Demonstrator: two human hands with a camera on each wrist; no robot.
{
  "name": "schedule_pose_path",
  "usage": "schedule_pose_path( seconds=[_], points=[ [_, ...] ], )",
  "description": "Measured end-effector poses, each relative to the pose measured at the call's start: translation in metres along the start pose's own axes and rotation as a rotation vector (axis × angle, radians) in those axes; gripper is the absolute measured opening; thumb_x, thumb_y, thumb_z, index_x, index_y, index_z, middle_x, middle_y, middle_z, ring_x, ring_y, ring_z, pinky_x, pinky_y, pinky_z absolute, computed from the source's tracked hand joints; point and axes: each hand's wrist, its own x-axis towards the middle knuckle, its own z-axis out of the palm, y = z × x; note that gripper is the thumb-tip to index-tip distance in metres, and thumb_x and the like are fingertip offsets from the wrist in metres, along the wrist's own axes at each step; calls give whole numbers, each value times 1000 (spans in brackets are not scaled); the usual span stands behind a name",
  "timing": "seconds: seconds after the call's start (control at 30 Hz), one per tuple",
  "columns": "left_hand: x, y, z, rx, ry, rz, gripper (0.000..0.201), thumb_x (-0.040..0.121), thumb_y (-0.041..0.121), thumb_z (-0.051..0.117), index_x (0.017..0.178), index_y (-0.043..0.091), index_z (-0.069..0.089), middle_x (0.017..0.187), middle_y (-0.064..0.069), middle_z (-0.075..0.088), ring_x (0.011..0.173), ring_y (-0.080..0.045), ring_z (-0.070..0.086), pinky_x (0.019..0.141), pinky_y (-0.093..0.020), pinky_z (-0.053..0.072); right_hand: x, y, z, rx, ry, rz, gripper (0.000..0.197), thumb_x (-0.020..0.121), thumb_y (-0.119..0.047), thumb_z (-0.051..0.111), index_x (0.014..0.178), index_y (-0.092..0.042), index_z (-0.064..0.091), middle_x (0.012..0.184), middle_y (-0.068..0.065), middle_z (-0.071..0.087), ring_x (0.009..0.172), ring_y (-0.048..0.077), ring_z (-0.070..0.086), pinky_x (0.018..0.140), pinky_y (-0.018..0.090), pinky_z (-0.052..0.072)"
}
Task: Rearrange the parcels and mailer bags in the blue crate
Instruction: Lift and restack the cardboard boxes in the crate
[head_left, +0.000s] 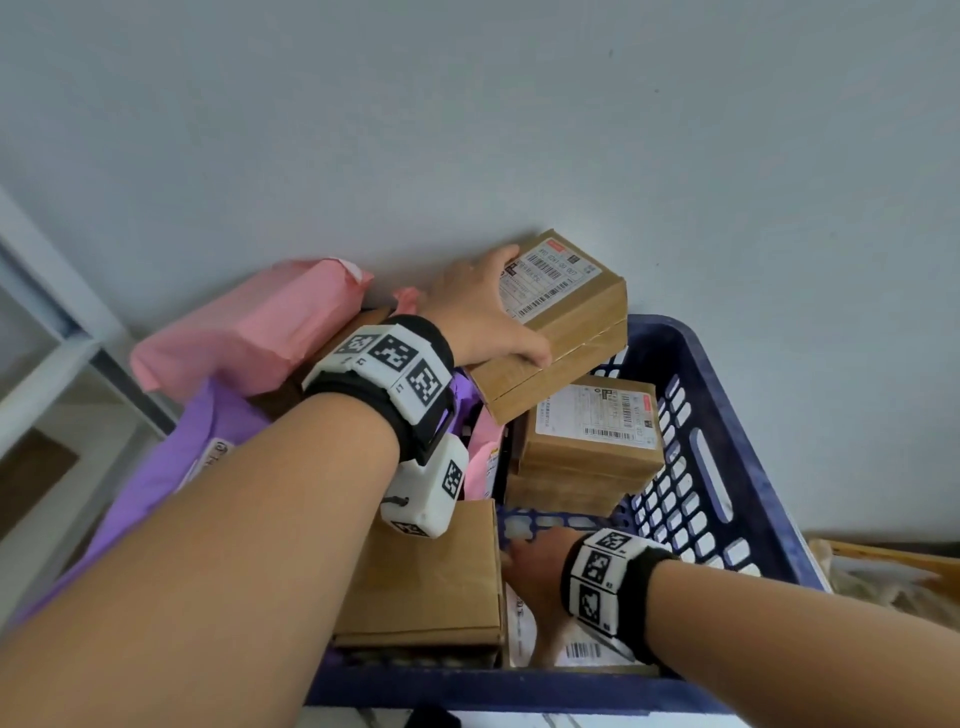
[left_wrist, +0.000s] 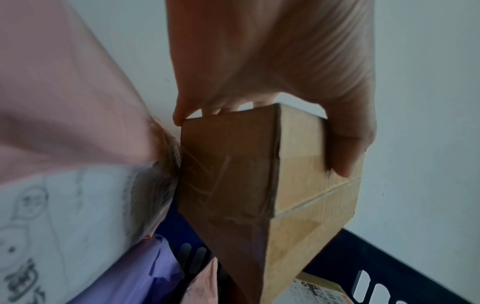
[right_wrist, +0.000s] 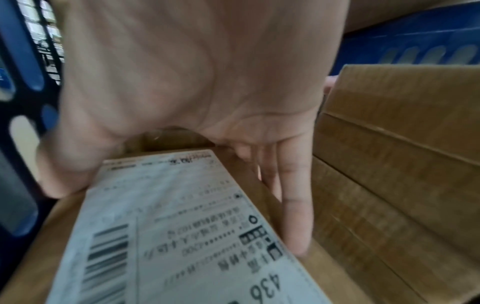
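Near rim of blue crate (head_left: 467, 691) crossed by both forearms. Right hand (head_left: 535, 571) low inside the near right corner, on a labelled parcel (right_wrist: 182, 226) lying flat; thumb at one edge of it, fingers (right_wrist: 293, 205) straight down the other, wedged against the side of a plain brown parcel (head_left: 426, 577) just beside; label print blurred. Bare lattice floor (head_left: 550, 519) showing just beyond the right hand. Further in, stacked labelled boxes (head_left: 592, 431) near the slotted right wall (head_left: 711, 467). Purple mailer bag (head_left: 156, 467) at left, partly behind the left forearm. Left hand (head_left: 483, 312) gripping a raised, tilted box (head_left: 561, 332) above the stack, thumb on the near side, fingers over the labelled top. Pink mailer bag (head_left: 249, 327) at far left, leaning on the wall (head_left: 467, 130); crate's far edge hidden.
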Motion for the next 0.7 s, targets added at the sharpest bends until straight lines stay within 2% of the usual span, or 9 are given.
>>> schedule_pose_path(
  seconds=[0.17, 0.27, 0.33, 0.43, 0.5, 0.57, 0.63, 0.7],
  points=[
    [1, -1, 1, -69, -6, 1, 120, 53, 51, 84, 152, 31, 19, 145, 4, 40, 132, -17, 39, 112, -46, 32, -12, 20, -6, -37, 90, -16, 119, 60, -62, 79, 151, -24, 13, 140, 13, 42, 121, 35, 51, 91, 46, 47],
    [2, 1, 1, -112, -14, 23, 119, 56, 43, 86, 153, 28, 19, 144, 2, 40, 130, -19, 41, 109, -44, 39, -13, 15, -3, -123, 68, -24, 123, 61, -57, 82, 152, -26, 7, 145, 15, 33, 122, 37, 48, 93, 47, 47],
    [1, 2, 1, -112, -18, 31, 118, 57, 41, 87, 153, 27, 19, 143, 1, 40, 129, -19, 41, 108, -43, 40, -9, 3, 2, -151, 27, -34, 123, 64, -49, 84, 154, -22, 4, 150, 18, 26, 122, 38, 48, 93, 47, 47],
    [1, 2, 2, -124, -17, 40, 117, 60, 40, 87, 153, 25, 18, 144, 1, 41, 129, -18, 42, 108, -43, 41, -9, 2, 3, -127, 73, 21, 120, 67, -38, 85, 154, -16, 4, 152, 21, 20, 127, 39, 41, 99, 45, 42],
    [1, 1, 2, -140, -18, 47, 116, 61, 39, 86, 153, 24, 18, 144, 2, 40, 129, -18, 42, 108, -43, 41, -11, 14, -2, -69, 167, 85, 106, 78, -25, 77, 153, -13, 4, 154, 22, 17, 133, 40, 33, 104, 46, 38],
    [1, 1, 2, -143, -20, 49, 115, 61, 39, 86, 153, 24, 18, 145, 2, 40, 130, -18, 41, 108, -42, 40, -9, 26, -6, -53, 264, 105, 90, 87, -19, 67, 153, -10, 7, 153, 22, 18, 135, 38, 31, 102, 46, 41],
    [1, 0, 3, -145, -17, 48, 115, 61, 39, 86, 153, 24, 19, 145, 2, 40, 130, -18, 41, 109, -42, 39, -6, 29, -6, -87, 329, 66, 80, 85, -20, 68, 149, -7, 22, 148, 18, 28, 132, 33, 33, 93, 43, 46],
    [1, -1, 3, -154, -14, 50, 116, 60, 39, 87, 153, 24, 19, 144, 2, 41, 130, -18, 41, 110, -42, 39, -3, 29, -6, -111, 339, 47, 68, 83, -21, 69, 142, -11, 35, 140, 15, 35, 128, 31, 36, 86, 41, 47]
  ],
)
